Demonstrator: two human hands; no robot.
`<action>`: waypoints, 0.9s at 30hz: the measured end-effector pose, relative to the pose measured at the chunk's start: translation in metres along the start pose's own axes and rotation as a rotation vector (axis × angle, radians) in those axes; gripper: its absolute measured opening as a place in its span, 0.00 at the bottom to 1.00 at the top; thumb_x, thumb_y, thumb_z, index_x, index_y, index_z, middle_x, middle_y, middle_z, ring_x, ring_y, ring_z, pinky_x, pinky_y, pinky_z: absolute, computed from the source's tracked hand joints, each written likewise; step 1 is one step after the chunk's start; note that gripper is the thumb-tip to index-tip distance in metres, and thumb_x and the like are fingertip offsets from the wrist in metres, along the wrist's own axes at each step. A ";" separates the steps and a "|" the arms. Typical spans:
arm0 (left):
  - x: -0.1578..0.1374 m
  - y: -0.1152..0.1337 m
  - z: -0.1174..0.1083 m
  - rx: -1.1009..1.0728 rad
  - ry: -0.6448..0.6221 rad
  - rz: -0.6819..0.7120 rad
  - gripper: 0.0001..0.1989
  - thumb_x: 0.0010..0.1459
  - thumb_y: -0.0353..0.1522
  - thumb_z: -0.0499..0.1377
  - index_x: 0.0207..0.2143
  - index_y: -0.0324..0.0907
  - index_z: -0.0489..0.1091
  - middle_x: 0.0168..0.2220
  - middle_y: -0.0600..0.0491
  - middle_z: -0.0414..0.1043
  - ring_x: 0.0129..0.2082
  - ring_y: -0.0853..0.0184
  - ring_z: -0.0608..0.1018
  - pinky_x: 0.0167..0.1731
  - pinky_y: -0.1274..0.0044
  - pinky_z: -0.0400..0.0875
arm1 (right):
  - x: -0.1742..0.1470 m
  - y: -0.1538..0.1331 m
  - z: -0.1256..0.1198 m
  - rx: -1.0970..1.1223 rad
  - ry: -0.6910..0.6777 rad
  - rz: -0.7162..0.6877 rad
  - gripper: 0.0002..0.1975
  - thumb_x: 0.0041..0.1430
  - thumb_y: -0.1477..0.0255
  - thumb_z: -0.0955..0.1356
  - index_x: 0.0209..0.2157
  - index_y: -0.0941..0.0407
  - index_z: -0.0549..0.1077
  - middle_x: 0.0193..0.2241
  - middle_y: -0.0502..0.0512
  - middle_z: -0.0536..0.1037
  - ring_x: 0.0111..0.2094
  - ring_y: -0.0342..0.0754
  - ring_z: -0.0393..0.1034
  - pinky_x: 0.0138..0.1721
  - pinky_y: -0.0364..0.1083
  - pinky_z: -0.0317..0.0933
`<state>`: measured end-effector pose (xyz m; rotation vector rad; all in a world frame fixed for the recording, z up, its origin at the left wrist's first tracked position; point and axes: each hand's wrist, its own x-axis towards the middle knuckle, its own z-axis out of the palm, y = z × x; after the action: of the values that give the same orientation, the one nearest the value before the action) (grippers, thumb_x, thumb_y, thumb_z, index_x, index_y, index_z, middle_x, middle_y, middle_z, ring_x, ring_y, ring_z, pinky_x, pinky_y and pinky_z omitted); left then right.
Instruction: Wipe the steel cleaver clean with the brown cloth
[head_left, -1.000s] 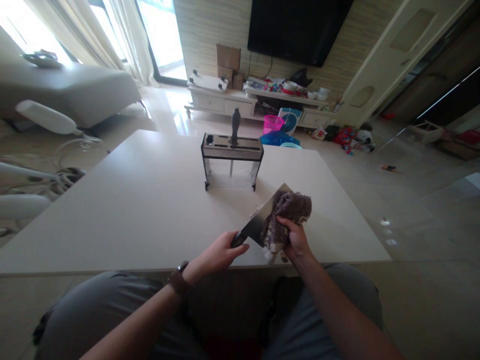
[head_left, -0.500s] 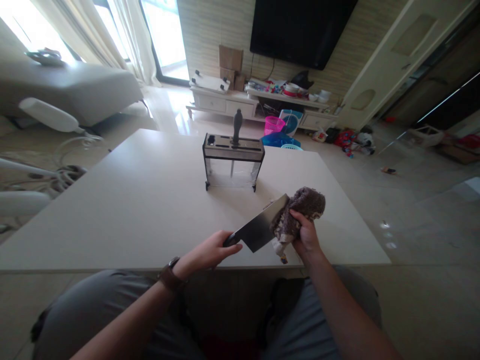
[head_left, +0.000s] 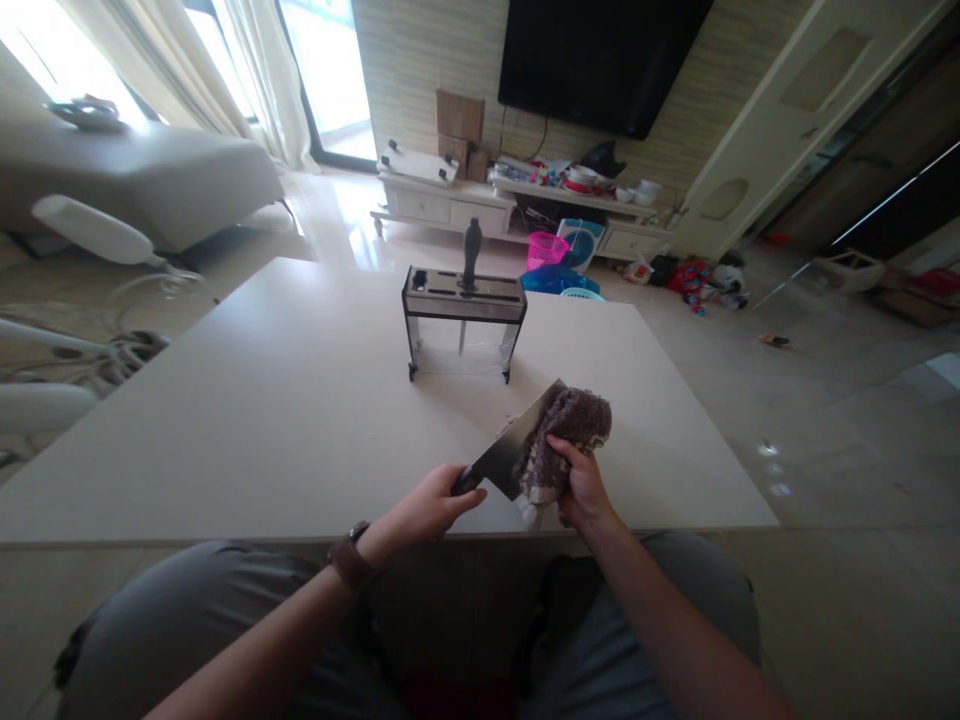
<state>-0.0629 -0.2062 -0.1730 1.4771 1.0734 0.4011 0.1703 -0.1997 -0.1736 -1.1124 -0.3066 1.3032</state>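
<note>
No legible text, label, brand, number or sign is showing anywhere in the head view. The cleaver blade is showing no readable marking. The knife block at 12 o'clock on the tabletop is carrying no lettering that can be made out. The cardboard boxes and the clutter on the low cabinet toward 12 o'clock are appearing too small and blurred to read.
</note>
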 end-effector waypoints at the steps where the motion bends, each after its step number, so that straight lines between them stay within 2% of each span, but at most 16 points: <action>1: 0.000 0.000 0.000 0.000 0.006 -0.001 0.18 0.61 0.48 0.60 0.36 0.41 0.69 0.22 0.60 0.60 0.19 0.71 0.63 0.19 0.79 0.56 | -0.002 0.004 0.001 -0.003 0.000 0.014 0.19 0.36 0.73 0.81 0.34 0.57 0.80 0.32 0.53 0.87 0.28 0.50 0.82 0.33 0.47 0.78; 7: 0.001 0.000 0.001 0.015 0.031 0.012 0.17 0.61 0.46 0.59 0.36 0.40 0.69 0.23 0.60 0.60 0.21 0.71 0.63 0.21 0.78 0.56 | -0.011 0.027 0.005 -0.042 -0.037 0.068 0.20 0.36 0.72 0.81 0.35 0.58 0.81 0.32 0.55 0.87 0.29 0.51 0.82 0.33 0.47 0.78; 12: 0.002 0.000 0.003 0.024 0.053 0.031 0.14 0.60 0.43 0.59 0.33 0.40 0.68 0.24 0.59 0.61 0.22 0.71 0.63 0.23 0.78 0.56 | -0.013 0.034 0.006 -0.058 -0.042 0.116 0.20 0.36 0.71 0.82 0.36 0.59 0.82 0.32 0.56 0.87 0.29 0.52 0.82 0.33 0.48 0.77; 18: 0.002 0.006 0.010 -0.076 0.008 -0.024 0.12 0.59 0.41 0.60 0.34 0.42 0.66 0.21 0.62 0.59 0.19 0.72 0.63 0.20 0.78 0.57 | -0.013 0.027 0.006 -0.041 -0.022 0.064 0.19 0.35 0.74 0.81 0.34 0.59 0.82 0.31 0.55 0.87 0.29 0.52 0.82 0.33 0.48 0.77; 22: 0.002 0.009 0.016 -0.113 0.004 -0.006 0.12 0.59 0.41 0.60 0.35 0.42 0.66 0.19 0.63 0.59 0.18 0.72 0.63 0.19 0.79 0.59 | -0.010 0.018 0.004 -0.040 0.010 0.010 0.18 0.34 0.74 0.81 0.33 0.58 0.81 0.30 0.54 0.87 0.26 0.51 0.81 0.30 0.48 0.77; 27: 0.002 0.009 0.016 -0.120 -0.025 -0.040 0.14 0.59 0.43 0.61 0.36 0.42 0.66 0.20 0.62 0.59 0.18 0.71 0.64 0.18 0.79 0.58 | 0.003 0.002 -0.002 -0.035 0.022 -0.045 0.18 0.37 0.74 0.80 0.34 0.57 0.80 0.31 0.53 0.87 0.28 0.50 0.82 0.32 0.47 0.78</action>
<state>-0.0461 -0.2132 -0.1695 1.3495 1.0393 0.4109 0.1712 -0.1984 -0.1768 -1.1425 -0.3369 1.2495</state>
